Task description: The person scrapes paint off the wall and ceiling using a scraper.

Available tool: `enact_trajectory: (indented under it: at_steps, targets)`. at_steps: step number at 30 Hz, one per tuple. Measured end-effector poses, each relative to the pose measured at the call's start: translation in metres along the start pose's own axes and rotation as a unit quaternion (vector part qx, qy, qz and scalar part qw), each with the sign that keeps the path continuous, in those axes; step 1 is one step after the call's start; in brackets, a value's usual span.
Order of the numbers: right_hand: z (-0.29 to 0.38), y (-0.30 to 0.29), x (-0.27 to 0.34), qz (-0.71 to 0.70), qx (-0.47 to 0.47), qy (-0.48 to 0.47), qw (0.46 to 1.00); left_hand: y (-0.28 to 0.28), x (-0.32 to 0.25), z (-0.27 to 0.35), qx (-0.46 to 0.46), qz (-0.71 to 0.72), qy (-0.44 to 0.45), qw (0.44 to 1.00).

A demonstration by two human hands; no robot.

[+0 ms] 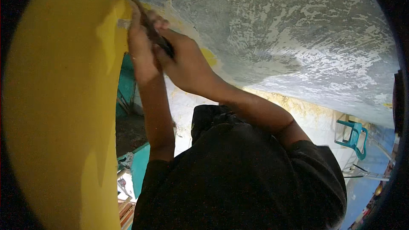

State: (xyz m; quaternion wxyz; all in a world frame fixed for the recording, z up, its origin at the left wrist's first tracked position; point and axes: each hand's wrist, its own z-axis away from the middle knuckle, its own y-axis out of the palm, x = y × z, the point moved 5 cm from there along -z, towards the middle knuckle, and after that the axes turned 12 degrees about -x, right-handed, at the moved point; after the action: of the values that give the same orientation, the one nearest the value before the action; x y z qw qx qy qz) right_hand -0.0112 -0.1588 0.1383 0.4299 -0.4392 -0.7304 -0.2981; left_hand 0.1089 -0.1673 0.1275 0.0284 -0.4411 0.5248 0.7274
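Both hands are raised at the wall's corner, on one long, thin, dark hand tool (pixel 142 14), perhaps a scraper or knife. My right hand (pixel 188 59) is closed round its black handle end. My left hand (pixel 139 44) lies along the tool's left side and grips it higher up; blur hides how some fingers are placed. The tool's narrow tip points up and left, close to the edge between the yellow painted wall (pixel 64 80) and the grey, patchily scraped wall surface (pixel 217 16). Whether the tip touches the wall cannot be told. Small yellow paint patches (pixel 208 57) show near my right hand.
Below the hands, beside the yellow wall, is an opening with a teal surface (pixel 140 166) and wooden pieces (pixel 126 212). Pale tiles (pixel 182 102) lie beyond my arms. A teal plastic stool (pixel 353 135) and thin metal legs or bars (pixel 372 175) are at the right.
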Motion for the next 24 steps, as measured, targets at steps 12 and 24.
enact_trajectory:
  at_steps: [12, 24]
  targets:
    - [-0.014, 0.019, 0.001, 0.019, 0.013, -0.071, 0.997, -0.011, -0.025, -0.014, -0.024, -0.068, 0.104, 0.992]
    - [-0.011, 0.014, -0.005, 0.008, 0.048, 0.02, 0.999, -0.008, -0.014, -0.004, -0.004, -0.009, 0.024, 1.0]
